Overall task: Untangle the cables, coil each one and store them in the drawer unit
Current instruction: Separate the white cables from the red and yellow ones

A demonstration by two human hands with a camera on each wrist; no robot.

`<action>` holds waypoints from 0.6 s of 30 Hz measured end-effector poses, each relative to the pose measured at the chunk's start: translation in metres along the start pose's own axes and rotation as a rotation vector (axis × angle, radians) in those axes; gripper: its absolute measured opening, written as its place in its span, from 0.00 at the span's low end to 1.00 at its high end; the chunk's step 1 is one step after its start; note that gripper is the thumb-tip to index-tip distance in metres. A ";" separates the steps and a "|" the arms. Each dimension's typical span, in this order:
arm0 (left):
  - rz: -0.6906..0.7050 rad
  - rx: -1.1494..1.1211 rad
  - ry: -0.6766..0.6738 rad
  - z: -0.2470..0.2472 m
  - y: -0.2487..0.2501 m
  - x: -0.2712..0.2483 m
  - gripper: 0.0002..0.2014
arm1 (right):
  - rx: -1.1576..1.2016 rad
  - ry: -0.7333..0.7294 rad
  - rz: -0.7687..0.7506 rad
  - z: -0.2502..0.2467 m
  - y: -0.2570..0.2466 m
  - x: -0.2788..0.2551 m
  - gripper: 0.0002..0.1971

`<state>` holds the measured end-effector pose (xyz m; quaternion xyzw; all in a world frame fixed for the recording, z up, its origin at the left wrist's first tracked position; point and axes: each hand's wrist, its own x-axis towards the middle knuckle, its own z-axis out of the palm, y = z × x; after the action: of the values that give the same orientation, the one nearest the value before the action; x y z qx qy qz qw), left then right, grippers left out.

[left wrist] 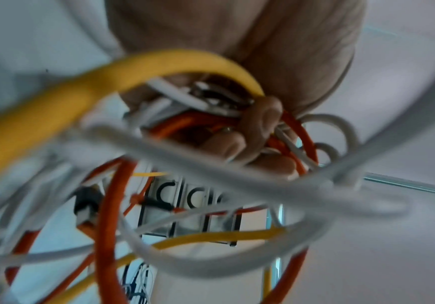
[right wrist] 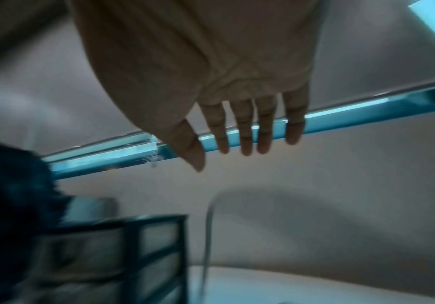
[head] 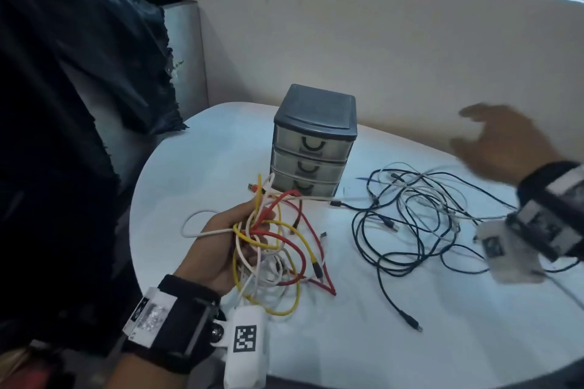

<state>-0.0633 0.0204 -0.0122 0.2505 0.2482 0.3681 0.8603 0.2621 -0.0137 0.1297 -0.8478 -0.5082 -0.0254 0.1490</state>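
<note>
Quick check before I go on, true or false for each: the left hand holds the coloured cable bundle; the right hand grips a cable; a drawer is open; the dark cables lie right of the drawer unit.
1. The left hand holds the red, yellow and white cable bundle. True.
2. The right hand grips a cable. False: it is open, fingers straight, holding nothing.
3. One drawer of the drawer unit is pulled open. False: all three look closed.
4. The dark and white cable tangle lies on the table, right of the unit. True.

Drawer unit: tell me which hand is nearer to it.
Left. The left hand grips the red, yellow and white cable tangle just in front of the drawer unit; the right hand hovers open, off to its right.
</note>
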 end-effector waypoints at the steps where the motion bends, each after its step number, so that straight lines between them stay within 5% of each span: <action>1: 0.006 -0.030 0.015 0.000 -0.001 0.001 0.16 | 0.022 -0.038 -0.129 0.011 -0.014 -0.019 0.19; 4: 0.027 -0.044 0.096 0.006 -0.004 0.001 0.13 | 0.195 -0.277 -0.425 0.045 -0.062 -0.070 0.15; 8: 0.027 0.000 0.069 0.010 -0.008 -0.002 0.18 | 0.340 -0.400 -0.549 0.083 -0.099 -0.091 0.16; 15: -0.037 0.047 0.067 0.010 -0.006 -0.003 0.15 | 0.447 -0.386 -0.624 0.090 -0.116 -0.088 0.09; 18: -0.011 0.134 0.048 0.006 -0.005 -0.002 0.16 | 0.305 -0.129 -0.646 0.081 -0.108 -0.072 0.11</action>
<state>-0.0583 0.0146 -0.0104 0.2974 0.2945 0.3518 0.8373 0.1242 -0.0051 0.0628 -0.6113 -0.7562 0.0586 0.2257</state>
